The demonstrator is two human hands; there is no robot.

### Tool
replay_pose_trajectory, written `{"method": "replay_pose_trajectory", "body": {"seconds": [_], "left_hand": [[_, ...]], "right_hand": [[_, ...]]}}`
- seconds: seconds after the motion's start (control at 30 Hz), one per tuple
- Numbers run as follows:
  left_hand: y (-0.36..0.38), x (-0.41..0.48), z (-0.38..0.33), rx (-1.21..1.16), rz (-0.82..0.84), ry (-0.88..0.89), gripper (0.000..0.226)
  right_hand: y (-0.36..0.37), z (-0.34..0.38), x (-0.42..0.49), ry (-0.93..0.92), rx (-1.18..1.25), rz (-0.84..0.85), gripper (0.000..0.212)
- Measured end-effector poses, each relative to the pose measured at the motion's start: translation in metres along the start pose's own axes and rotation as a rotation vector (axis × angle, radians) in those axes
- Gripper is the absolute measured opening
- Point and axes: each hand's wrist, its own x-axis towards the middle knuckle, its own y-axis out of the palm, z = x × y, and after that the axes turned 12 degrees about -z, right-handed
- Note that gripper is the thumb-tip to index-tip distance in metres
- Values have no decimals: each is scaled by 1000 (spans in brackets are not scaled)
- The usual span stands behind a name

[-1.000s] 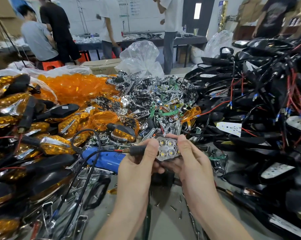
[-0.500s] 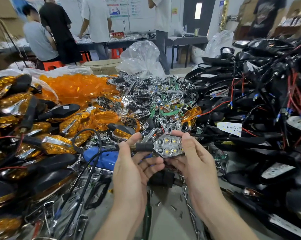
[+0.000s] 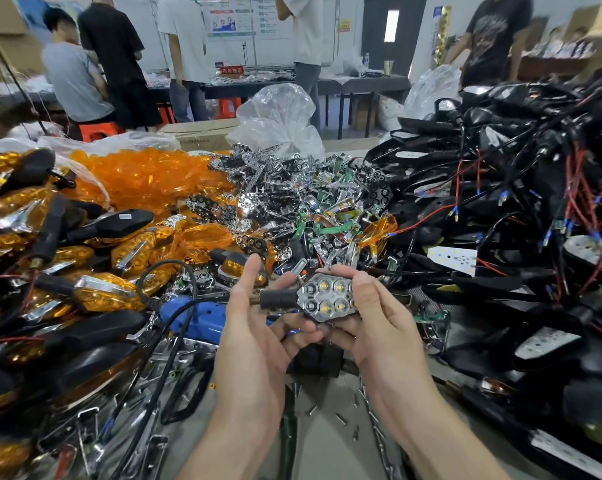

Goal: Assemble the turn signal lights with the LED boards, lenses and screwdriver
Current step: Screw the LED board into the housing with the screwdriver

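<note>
A: Where is the turn signal light (image 3: 327, 297) sitting?
B: It's hovering just right of the blue screwdriver (image 3: 195, 313).
A: And the hands?
B: The right hand (image 3: 379, 320) is gripping its LED end. The left hand (image 3: 254, 327) is curling under its stem, thumb lifting clear.

head-worn camera, facing forward-down, close above table (image 3: 330, 445)

Clear plastic bag (image 3: 279, 116) beside cardboard box (image 3: 202, 133); orange stool (image 3: 98, 129) (far left); chain (image 3: 379, 434) on grey table (image 3: 330, 455).
</note>
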Motion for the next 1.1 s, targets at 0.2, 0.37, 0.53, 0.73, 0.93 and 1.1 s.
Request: {"method": "replay_pose_trajectory", "body": {"seconds": [0.2, 0.37, 0.53, 0.73, 0.93, 1.1], "left_hand": [[-2, 6, 6, -68, -128, -22, 40], [3, 4, 12, 6, -232, 70, 29], [3, 1, 15, 68, -232, 154, 35], [2, 3, 12, 77, -196, 131, 43], [-2, 4, 7, 87, -94, 66, 39], [4, 1, 7, 113, -43, 41, 33]], "right_hand": [[1, -2, 1, 10, -17, -5, 36], [1, -3, 1, 22, -21, -37, 35], [2, -3, 3, 24, 0, -31, 34], [-2, -3, 4, 33, 6, -20, 32], [-4, 0, 4, 40, 8, -2, 32], [-5, 0, 5, 38, 35, -11, 33]]}}
